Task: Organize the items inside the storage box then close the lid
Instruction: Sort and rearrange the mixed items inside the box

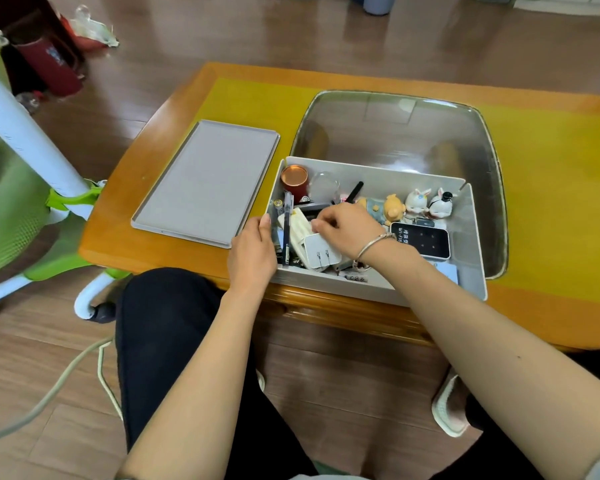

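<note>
Wooden floorboards surround a low orange-brown wooden bench [125, 216] with a yellow top panel. On it, at the near edge, sits an open grey rectangular plastic storage box [471, 244], and its flat grey lid [205, 181] lies just to the left, apart from the box. Behind the box rests a large shiny metal tray [395, 129].

Inside the box, a round copper-topped red tin [294, 178] stands in the far left corner beside a clear glass cup [324, 185]. Along the far wall stand a yellow bear figurine [394, 206] and two white rabbit figurines [428, 204]. A black-faced white device [426, 241] lies at the right, a white plug adapter [321, 252] near the middle, and a dark pen [286, 233] along the left side.

The left hand [252, 252] grips the box's left wall, fingers curled over the rim. The right hand [347, 230], with a silver bracelet [374, 244] on its wrist, reaches into the box's middle with fingers bent among the small items; what it pinches cannot be told.

A green and white chair [21, 188] stands to the left.
</note>
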`<action>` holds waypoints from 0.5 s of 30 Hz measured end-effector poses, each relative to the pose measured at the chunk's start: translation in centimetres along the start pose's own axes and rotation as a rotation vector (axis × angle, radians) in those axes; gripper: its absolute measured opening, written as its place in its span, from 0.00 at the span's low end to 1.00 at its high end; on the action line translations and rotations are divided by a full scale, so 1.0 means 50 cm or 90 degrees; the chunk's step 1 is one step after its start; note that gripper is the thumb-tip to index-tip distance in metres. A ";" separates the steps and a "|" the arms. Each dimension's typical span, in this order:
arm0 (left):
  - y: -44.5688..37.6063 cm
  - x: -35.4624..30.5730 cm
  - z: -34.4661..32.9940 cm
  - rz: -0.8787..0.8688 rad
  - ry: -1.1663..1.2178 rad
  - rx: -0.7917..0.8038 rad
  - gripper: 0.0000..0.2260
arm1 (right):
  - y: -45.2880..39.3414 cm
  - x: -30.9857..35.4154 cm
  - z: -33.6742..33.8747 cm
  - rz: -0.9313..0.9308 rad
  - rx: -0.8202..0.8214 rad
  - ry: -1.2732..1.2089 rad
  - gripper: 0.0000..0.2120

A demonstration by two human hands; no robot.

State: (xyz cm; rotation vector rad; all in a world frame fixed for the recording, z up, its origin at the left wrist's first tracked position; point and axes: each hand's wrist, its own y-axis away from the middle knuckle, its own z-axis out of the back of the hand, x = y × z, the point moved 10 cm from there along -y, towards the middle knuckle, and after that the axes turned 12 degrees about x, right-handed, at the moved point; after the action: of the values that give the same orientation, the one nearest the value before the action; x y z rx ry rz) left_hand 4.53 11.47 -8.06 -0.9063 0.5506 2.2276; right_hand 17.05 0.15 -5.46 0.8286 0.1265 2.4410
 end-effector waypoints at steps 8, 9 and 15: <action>-0.008 0.006 -0.008 0.010 0.012 0.025 0.19 | -0.031 0.007 -0.034 -0.021 0.116 -0.073 0.19; -0.010 0.008 -0.010 0.015 0.005 0.033 0.21 | -0.031 0.005 -0.040 -0.020 0.135 -0.076 0.19; -0.015 0.014 -0.015 0.036 0.006 0.041 0.17 | -0.053 0.033 -0.018 0.030 0.098 0.201 0.14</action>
State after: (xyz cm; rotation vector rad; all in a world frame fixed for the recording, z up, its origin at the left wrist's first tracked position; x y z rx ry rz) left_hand 5.00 11.84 -9.15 -0.8792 0.6563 2.2435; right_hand 16.71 3.32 -5.98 0.5066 0.4206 2.6170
